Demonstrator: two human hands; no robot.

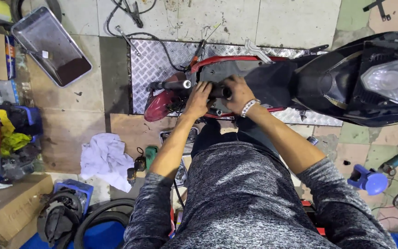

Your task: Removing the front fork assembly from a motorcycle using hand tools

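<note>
- While I lean over the scooter (346, 78) parked on the ridged metal plate (153, 60), both my hands work at its tail end, close together.
- My left hand (198, 99) is curled down onto the parts beside the red tail light (158, 105), just under a dark bar with a silver tip (171, 85); what the fingers pinch I cannot tell.
- My right hand (237, 93), with a beaded bracelet at the wrist, is wrapped around a short black handle (220, 92) that lies between the two hands.
- As I judge it, this goes best with the left hand steadying the part while the right turns the handle squarely, without letting it slip toward the red frame rail (236, 58).
- On the tiled floor to my left lie a white rag (106, 159), a metal tray (51, 46) and a cardboard box (5, 210); a blue bottle (368, 179) lies to my right.
</note>
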